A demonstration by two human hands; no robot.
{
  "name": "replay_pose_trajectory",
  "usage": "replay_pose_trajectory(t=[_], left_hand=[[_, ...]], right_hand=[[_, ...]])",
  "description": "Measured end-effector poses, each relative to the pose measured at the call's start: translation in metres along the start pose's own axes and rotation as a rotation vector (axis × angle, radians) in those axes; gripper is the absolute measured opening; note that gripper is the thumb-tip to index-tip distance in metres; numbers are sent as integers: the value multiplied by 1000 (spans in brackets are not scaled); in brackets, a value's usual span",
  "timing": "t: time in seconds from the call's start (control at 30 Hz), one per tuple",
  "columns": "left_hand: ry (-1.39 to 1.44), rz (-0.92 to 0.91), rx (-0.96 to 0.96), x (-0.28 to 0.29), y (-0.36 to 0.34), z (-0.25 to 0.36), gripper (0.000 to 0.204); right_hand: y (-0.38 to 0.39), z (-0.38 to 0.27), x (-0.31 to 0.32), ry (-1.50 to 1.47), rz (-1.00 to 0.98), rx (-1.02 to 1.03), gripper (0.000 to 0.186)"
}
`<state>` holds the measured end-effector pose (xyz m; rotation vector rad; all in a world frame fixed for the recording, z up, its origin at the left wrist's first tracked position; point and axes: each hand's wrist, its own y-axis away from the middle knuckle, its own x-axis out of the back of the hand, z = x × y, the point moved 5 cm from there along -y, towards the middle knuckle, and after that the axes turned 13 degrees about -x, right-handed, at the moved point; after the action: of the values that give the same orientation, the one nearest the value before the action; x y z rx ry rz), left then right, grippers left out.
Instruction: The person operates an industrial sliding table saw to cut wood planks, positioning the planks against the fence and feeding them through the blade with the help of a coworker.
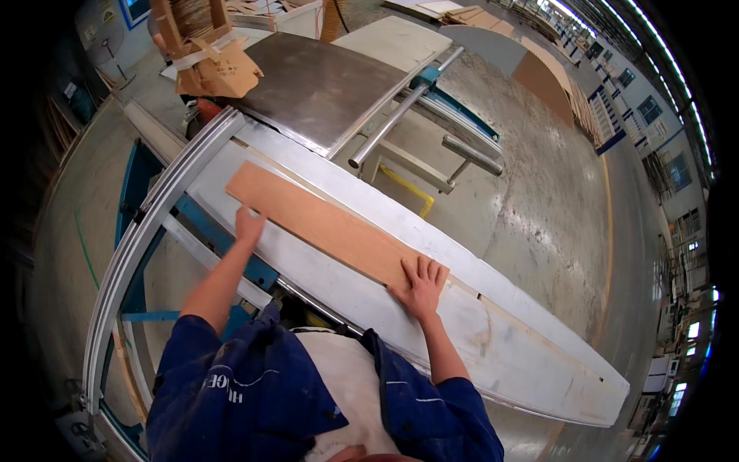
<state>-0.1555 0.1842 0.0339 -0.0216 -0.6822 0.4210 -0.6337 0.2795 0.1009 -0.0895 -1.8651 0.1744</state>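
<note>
A long, flat reddish-brown wooden board (323,229) lies slantwise on the pale sliding table (531,346) of a panel saw. At the board's near edge, close to its far-left end, my left hand (248,226) is closed, gripping that edge; part of its fingers is hidden. My right hand (422,285) rests flat over the right end of the same board, fingers stretched and slightly apart, with the thumb toward the near edge.
A curved-looking metal fence (165,204) crosses the table's left end. Beyond stand a dark steel machine top (308,85), a round metal bar (389,127) and a torn cardboard piece (219,69). Stacked sheets (550,81) lie farther off on the right.
</note>
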Motion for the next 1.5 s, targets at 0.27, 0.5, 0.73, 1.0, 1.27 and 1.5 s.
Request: replay_pose_trajectory(t=[0.27, 0.5, 0.73, 1.0, 1.27, 1.5], left_hand=[[-370, -123, -107, -63, -13, 29, 82], [-420, -18, -83, -72, -96, 4, 77], [-513, 53, -100, -78, -145, 0, 70], [-594, 66, -36, -83, -145, 14, 68], [-563, 19, -12, -76, -147, 10, 74], [-526, -58, -46, -74, -145, 9, 82]], right_hand=[[-30, -22, -13, 24, -5, -65, 74], [-108, -64, -43, 8, -21, -69, 72], [-152, -84, -65, -21, -19, -78, 71], [-171, -67, -77, -40, -69, -54, 72], [-162, -54, -90, -175, -279, 248, 57], [-161, -48, -85, -211, -258, 349, 47]])
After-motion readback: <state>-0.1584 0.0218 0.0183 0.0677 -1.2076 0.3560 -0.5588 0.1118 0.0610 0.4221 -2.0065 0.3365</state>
